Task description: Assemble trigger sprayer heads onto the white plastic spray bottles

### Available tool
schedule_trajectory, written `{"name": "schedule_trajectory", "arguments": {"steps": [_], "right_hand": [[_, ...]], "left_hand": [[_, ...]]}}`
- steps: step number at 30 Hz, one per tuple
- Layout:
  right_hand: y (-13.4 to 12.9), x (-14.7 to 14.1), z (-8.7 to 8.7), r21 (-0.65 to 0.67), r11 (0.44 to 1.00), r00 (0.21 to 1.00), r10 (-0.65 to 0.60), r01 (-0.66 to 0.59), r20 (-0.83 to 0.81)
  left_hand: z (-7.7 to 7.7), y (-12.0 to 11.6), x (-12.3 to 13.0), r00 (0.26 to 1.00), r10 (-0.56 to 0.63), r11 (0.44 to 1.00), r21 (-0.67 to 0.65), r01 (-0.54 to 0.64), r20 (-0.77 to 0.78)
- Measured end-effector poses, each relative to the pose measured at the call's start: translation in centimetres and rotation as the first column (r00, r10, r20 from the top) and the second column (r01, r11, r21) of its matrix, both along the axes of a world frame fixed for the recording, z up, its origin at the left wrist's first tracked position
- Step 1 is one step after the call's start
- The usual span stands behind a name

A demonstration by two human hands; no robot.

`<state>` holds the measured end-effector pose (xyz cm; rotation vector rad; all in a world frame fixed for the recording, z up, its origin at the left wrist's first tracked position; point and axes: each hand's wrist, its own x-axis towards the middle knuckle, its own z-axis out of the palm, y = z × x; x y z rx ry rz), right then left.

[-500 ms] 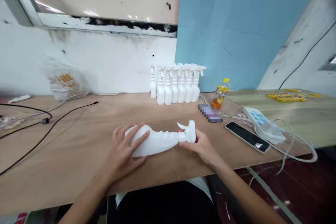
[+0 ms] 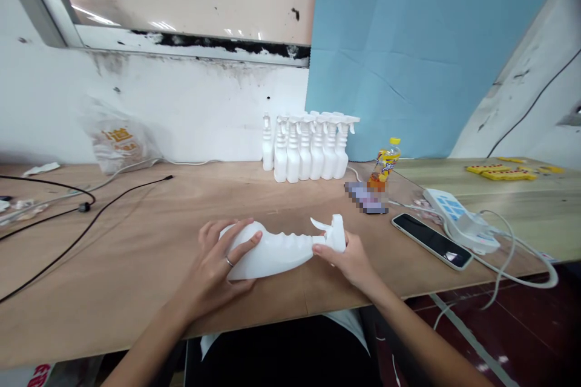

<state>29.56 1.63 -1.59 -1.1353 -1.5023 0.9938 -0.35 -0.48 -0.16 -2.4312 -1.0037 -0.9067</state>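
At least eight white bottles [image 2: 276,256], one drink bottle [image 2: 385,164]

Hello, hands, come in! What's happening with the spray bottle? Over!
Left hand on bottle base; right hand at trigger sprayer. Spray bottle sideways. Nothing between hands and bottle.

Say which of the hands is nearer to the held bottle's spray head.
Right. The right hand holds the spray head at the neck, while the left hand wraps the wide base of the bottle, at the far end.
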Motion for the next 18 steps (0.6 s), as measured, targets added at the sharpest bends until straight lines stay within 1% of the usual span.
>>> {"name": "schedule_trajectory", "arguments": {"steps": [3, 5, 7, 10, 12, 15, 18], "right_hand": [[0.3, -0.2, 0.2, -0.026, 1.0, 1.0, -0.002, 0.003, 0.023], [0.4, -0.4, 0.0, -0.017, 1.0, 0.999, 0.004, -0.003, 0.048], [0.4, -0.5, -0.3, -0.003, 1.0, 0.997, 0.014, -0.014, 0.072], [0.2, -0.8, -0.8, 0.011, 0.998, 0.992, 0.056, -0.057, 0.112], [0.0, -1.0, -1.0, -0.003, 0.996, 0.987, 0.092, -0.092, 0.132], [-0.1, -1.1, -1.3, -0.026, 0.991, 0.981, 0.132, -0.13, 0.14], [-0.1, -1.1, -1.6, -0.017, 0.988, 0.978, 0.154, -0.153, 0.139]], "left_hand": [[-0.2, 0.2, 0.0, 0.998, 0.057, 0.998, -0.037, -0.057, -0.005], [-0.2, 0.3, 0.3, 0.995, 0.099, 0.993, -0.059, -0.1, -0.02], [-0.1, 0.3, 1.0, 0.992, 0.117, 0.992, -0.048, -0.12, -0.047], [0.3, 0.2, 2.9, 0.989, 0.081, 0.996, -0.013, -0.083, -0.124], [0.5, 0.2, 4.6, 0.98, 0.044, 0.998, -0.035, -0.052, -0.195], [0.5, 0.4, 6.7, 0.958, 0.058, 0.991, -0.1, -0.09, -0.279], [0.2, 0.8, 7.6, 0.951, 0.089, 0.987, -0.104, -0.125, -0.295]]}}
